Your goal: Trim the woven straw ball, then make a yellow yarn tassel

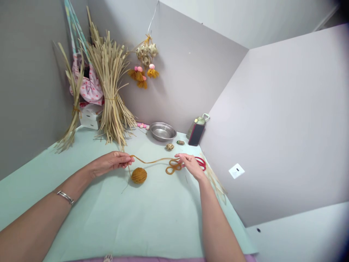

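My left hand (119, 160) pinches a strand of mustard yarn (148, 162) between thumb and fingertips. From there the strand runs across to my right hand (191, 164), whose fingers are closed on it beside several loose loops of the same yarn (171, 168). Just below my left fingertips lies a mustard yarn ball (139, 175), its tail rising toward that hand. Red loops (201, 163) show behind my right hand; I cannot make out what they belong to. A small woven straw ball (169, 146) rests on the table beyond the yarn.
A steel bowl (163, 131) stands at the back, with pink beads (142, 125) to its left. A phone (196, 134) leans on a bottle (192, 125). Dry straw bundles (113, 91) stand at left. Loose straw strips (215, 178) lie along the right edge. Tasselled ornaments (145, 54) hang above.
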`<state>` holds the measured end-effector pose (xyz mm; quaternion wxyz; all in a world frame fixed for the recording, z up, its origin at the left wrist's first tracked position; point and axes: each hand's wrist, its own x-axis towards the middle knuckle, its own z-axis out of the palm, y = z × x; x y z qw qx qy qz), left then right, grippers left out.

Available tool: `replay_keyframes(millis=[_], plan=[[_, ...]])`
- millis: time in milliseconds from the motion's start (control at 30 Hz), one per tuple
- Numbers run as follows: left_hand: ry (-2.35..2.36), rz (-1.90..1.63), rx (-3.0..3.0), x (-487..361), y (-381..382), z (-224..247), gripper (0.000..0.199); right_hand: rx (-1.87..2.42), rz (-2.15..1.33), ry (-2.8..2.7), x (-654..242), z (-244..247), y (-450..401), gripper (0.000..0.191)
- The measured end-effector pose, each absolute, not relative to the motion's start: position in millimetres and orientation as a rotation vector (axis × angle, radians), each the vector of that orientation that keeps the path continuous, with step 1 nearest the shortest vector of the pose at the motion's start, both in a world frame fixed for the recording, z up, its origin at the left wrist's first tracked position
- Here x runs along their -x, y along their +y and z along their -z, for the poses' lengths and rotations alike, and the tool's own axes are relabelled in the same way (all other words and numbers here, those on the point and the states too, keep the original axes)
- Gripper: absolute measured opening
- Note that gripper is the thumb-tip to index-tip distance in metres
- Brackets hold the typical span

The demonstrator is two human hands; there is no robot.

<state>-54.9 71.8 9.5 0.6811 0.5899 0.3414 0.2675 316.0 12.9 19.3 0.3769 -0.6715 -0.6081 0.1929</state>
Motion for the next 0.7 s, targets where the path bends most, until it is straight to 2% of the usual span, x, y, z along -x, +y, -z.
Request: replay_keyframes(millis=[167, 300, 500, 633, 700], plan=[[0.771, -0.737, -1.231, 48, 69, -9, 0.026, 2.062, -0.176, -1.536, -348, -28, 4, 0.036], [0.747, -0.792, -1.139, 43, 69, -5, 0.023, 2.342, -0.089, -1.566, -370, -17, 5, 0.033], [0.725, -0.875, -1.081, 42, 72, 1, 0.024, 2.405, -0.003, -1.704, -380, -24, 7, 0.025], [0.693, -0.897, -1.066, 42, 71, -1, 0.025, 2.324, 0.077, -1.664, -375, -48, -1, 0.036], [0.674, -0.897, -1.069, 41, 70, -3, 0.024, 2.129, -0.035, -1.568, -358, -60, -9, 0.048]])
